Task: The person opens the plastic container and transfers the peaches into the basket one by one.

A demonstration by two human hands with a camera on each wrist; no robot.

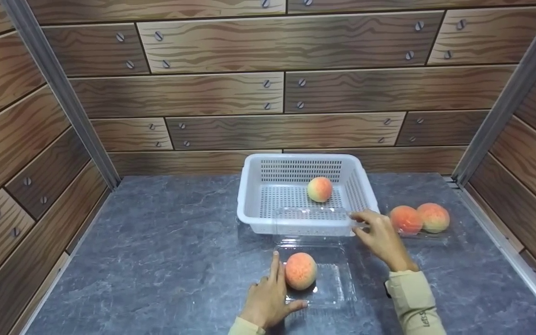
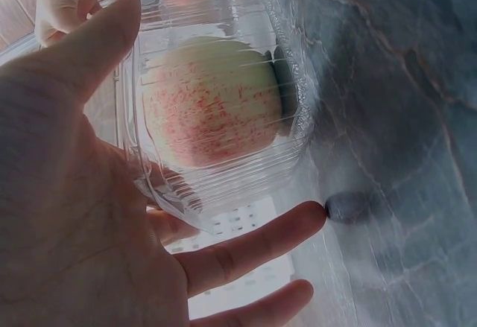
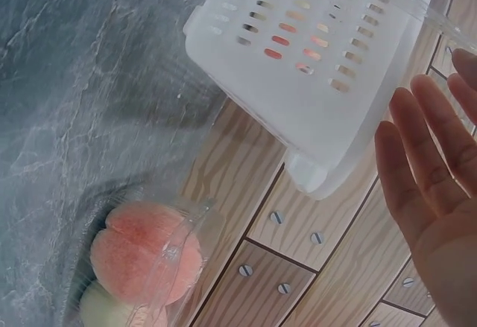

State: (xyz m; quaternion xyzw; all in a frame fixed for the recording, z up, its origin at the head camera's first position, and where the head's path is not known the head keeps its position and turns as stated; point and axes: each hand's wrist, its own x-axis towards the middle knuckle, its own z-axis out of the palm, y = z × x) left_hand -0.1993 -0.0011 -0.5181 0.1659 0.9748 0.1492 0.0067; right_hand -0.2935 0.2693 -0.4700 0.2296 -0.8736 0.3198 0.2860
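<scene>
A clear plastic clamshell box (image 1: 338, 279) stands on the table with its lid (image 1: 312, 213) raised at the back. One peach (image 1: 301, 271) sits inside the box, toward its left. My left hand (image 1: 268, 295) rests against the box's near left corner, index finger along the left side and thumb along the front. In the left wrist view, the thumb lies at the rim and two other fingers extend below the box. My right hand (image 1: 382, 237) pinches the right edge of the raised lid between thumb and fingers, in front of the basket.
Behind the box stands a white perforated basket (image 1: 244, 204) with one peach (image 1: 320, 189) in it. To the right, two peaches (image 1: 433, 217) lie in another clear plastic box (image 3: 197, 219). Wood-patterned walls (image 1: 221, 93) enclose the back and sides of the grey table (image 1: 156, 260).
</scene>
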